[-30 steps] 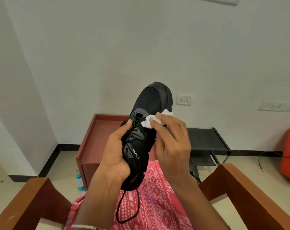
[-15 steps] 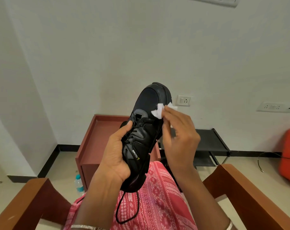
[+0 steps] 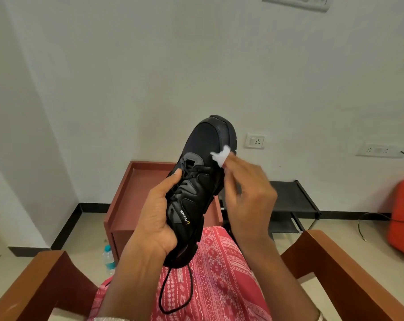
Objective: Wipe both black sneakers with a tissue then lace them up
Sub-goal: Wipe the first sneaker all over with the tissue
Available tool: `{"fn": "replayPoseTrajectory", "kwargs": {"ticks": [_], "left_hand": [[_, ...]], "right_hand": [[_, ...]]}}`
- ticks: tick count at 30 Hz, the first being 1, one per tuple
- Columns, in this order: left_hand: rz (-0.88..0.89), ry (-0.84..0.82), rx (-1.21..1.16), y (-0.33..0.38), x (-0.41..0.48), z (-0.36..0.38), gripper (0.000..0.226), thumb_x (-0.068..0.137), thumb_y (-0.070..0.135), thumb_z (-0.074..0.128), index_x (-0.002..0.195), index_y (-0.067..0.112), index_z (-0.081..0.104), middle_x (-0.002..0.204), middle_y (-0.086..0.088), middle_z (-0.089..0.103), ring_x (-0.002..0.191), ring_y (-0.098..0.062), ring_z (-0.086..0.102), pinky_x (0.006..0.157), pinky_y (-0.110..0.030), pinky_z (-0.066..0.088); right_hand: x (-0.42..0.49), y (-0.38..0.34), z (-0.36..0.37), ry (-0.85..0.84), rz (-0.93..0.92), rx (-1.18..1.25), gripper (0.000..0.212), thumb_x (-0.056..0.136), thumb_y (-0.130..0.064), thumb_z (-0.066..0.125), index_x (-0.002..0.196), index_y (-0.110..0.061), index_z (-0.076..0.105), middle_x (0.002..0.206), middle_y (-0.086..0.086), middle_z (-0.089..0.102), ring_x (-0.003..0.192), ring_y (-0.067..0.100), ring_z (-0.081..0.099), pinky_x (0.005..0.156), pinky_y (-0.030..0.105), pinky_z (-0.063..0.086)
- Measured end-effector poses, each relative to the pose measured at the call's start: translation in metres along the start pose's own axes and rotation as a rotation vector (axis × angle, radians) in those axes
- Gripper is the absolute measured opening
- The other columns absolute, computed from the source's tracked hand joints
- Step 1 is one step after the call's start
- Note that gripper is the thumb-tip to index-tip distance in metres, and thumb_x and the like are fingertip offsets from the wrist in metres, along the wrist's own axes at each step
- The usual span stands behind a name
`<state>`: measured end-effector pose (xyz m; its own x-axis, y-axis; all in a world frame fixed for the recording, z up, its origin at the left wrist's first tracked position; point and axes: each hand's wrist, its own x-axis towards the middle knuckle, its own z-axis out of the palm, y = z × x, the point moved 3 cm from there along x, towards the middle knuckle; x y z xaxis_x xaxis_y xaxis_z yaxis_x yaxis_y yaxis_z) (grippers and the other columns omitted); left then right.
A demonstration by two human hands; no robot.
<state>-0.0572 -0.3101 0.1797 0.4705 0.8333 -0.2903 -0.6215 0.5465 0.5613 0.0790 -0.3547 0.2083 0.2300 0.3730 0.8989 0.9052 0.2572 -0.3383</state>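
Wooden chair arms (image 3: 349,272) frame a pink patterned lap (image 3: 219,274), nearest the camera. Above the lap, the left hand (image 3: 157,216) has its grip clamped around the black sneaker's (image 3: 201,181) heel end, toe raised, a lace (image 3: 173,295) dangling below. Right of the sneaker, the right hand (image 3: 249,188) pinches a white tissue (image 3: 221,155) against its toe side. Behind the sneaker stands a reddish cabinet (image 3: 131,195).

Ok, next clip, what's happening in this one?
A seated person is cleaning a black sneaker. The left hand holds it up by the heel end, toe pointing away, while the right hand presses a white tissue against the side of the toe area. A loose lace dangles over the lap, so lacing isn't done. No second sneaker is visible.
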Motion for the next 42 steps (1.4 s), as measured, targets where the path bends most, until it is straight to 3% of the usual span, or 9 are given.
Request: {"fn": "replayPoseTrajectory", "kwargs": {"ticks": [5, 10, 14, 20, 24, 32, 36, 40, 42], "left_hand": [[-0.011, -0.024, 0.027, -0.003, -0.002, 0.004, 0.030, 0.089, 0.031, 0.068, 0.105, 0.007, 0.079, 0.099, -0.014, 0.076, 0.084, -0.029, 0.072, 0.092, -0.041, 0.053], [-0.028, -0.029, -0.028, 0.001, -0.001, -0.001, 0.032, 0.092, 0.032, 0.066, 0.108, 0.008, 0.078, 0.111, -0.015, 0.074, 0.099, -0.032, 0.069, 0.105, -0.045, 0.048], [-0.035, -0.016, -0.038, 0.001, 0.000, -0.002, 0.030, 0.093, 0.031, 0.064, 0.101, 0.007, 0.080, 0.106, -0.015, 0.075, 0.094, -0.031, 0.070, 0.106, -0.045, 0.048], [-0.029, 0.023, 0.046, -0.002, 0.001, -0.004, 0.037, 0.088, 0.030, 0.071, 0.118, 0.007, 0.073, 0.105, -0.014, 0.075, 0.087, -0.030, 0.073, 0.092, -0.042, 0.055], [-0.040, 0.024, 0.072, -0.003, 0.003, -0.006, 0.038, 0.086, 0.031, 0.072, 0.117, 0.008, 0.074, 0.101, -0.013, 0.075, 0.083, -0.031, 0.071, 0.090, -0.043, 0.054], [-0.058, 0.001, 0.026, -0.003, 0.003, -0.005, 0.036, 0.089, 0.034, 0.068, 0.112, 0.007, 0.076, 0.112, -0.016, 0.073, 0.092, -0.034, 0.070, 0.101, -0.049, 0.048], [-0.050, 0.026, 0.062, -0.004, 0.003, -0.005, 0.037, 0.087, 0.031, 0.072, 0.115, 0.006, 0.075, 0.108, -0.016, 0.074, 0.091, -0.033, 0.070, 0.093, -0.045, 0.053], [-0.064, 0.025, 0.065, -0.007, 0.001, -0.003, 0.037, 0.086, 0.027, 0.074, 0.116, 0.005, 0.074, 0.104, -0.015, 0.074, 0.087, -0.031, 0.072, 0.096, -0.044, 0.054], [-0.055, 0.013, 0.079, -0.006, 0.001, -0.002, 0.035, 0.086, 0.027, 0.073, 0.113, 0.006, 0.075, 0.101, -0.014, 0.075, 0.084, -0.030, 0.072, 0.087, -0.042, 0.058]], "right_hand": [[0.018, 0.001, -0.002, 0.064, 0.010, -0.027, 0.024, 0.094, -0.006, 0.063, 0.117, -0.006, 0.071, 0.112, 0.007, 0.072, 0.105, 0.017, 0.064, 0.097, 0.011, 0.042], [-0.033, -0.006, -0.001, -0.026, 0.028, 0.018, 0.022, 0.095, -0.011, 0.061, 0.114, -0.004, 0.071, 0.104, 0.008, 0.069, 0.099, 0.011, 0.061, 0.092, 0.009, 0.044], [-0.036, -0.005, 0.003, -0.064, 0.052, 0.019, 0.022, 0.091, -0.008, 0.064, 0.110, -0.002, 0.072, 0.105, 0.009, 0.070, 0.100, 0.016, 0.065, 0.096, 0.011, 0.044], [0.021, 0.004, 0.000, -0.024, 0.059, -0.065, 0.019, 0.093, -0.003, 0.063, 0.111, -0.004, 0.070, 0.109, 0.009, 0.065, 0.101, 0.017, 0.058, 0.091, 0.004, 0.036], [0.019, 0.005, -0.003, -0.013, 0.038, -0.090, 0.019, 0.094, -0.006, 0.060, 0.111, -0.006, 0.070, 0.107, 0.008, 0.066, 0.101, 0.017, 0.056, 0.091, 0.005, 0.035], [-0.038, -0.005, -0.001, -0.035, 0.029, -0.060, 0.023, 0.086, 0.000, 0.072, 0.109, -0.002, 0.073, 0.104, 0.008, 0.070, 0.101, 0.019, 0.061, 0.096, 0.012, 0.042], [0.005, 0.005, -0.001, 0.008, 0.032, -0.093, 0.024, 0.088, 0.000, 0.067, 0.111, -0.005, 0.072, 0.106, 0.006, 0.071, 0.102, 0.019, 0.060, 0.097, 0.010, 0.038], [0.036, 0.011, -0.004, 0.045, 0.026, -0.115, 0.024, 0.092, -0.001, 0.062, 0.111, -0.010, 0.074, 0.109, 0.003, 0.072, 0.103, 0.021, 0.060, 0.095, 0.013, 0.040], [0.028, 0.011, -0.006, 0.058, 0.022, -0.111, 0.026, 0.093, -0.002, 0.060, 0.114, -0.009, 0.073, 0.111, 0.003, 0.072, 0.105, 0.019, 0.060, 0.096, 0.012, 0.041]]}}
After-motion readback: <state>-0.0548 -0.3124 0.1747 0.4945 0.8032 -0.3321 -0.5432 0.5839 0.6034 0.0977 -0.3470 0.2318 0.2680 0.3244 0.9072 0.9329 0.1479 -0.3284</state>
